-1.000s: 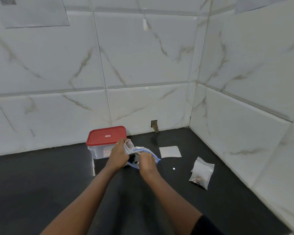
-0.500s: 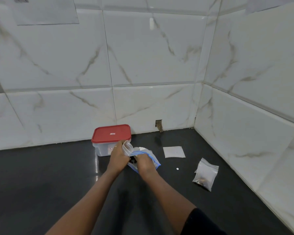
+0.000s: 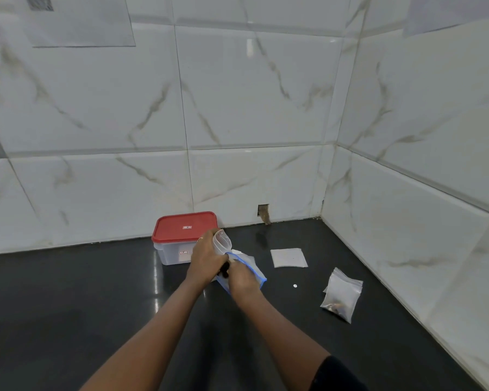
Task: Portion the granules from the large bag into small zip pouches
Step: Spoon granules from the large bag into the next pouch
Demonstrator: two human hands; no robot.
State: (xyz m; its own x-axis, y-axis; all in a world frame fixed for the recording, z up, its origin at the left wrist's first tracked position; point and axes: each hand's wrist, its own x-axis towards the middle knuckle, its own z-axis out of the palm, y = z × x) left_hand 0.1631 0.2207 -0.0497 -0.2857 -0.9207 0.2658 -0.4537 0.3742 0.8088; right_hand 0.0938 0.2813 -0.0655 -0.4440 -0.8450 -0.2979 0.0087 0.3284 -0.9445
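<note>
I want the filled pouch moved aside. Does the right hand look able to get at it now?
Likely yes, once freed: the right hand is busy at the mouth of the large bag, but open counter lies between it and the filled pouch on its right.

A dark, glossy countertop (image 3: pixel 96 306) is seen set into a corner of marble-patterned tiled walls. At the back, close against the rear wall, a clear plastic container (image 3: pixel 178 253) with a red lid has been stood upright. Just right of it and nearer the front, a large bag (image 3: pixel 253 265) with a blue zip edge is rested on the surface. Further right a flat white square (image 3: pixel 289 258) is laid, with a tiny white speck (image 3: pixel 295 285) in front of it. Near the right wall a small clear pouch (image 3: pixel 340 296) is laid flat, dark granules gathered at its near end.
</note>
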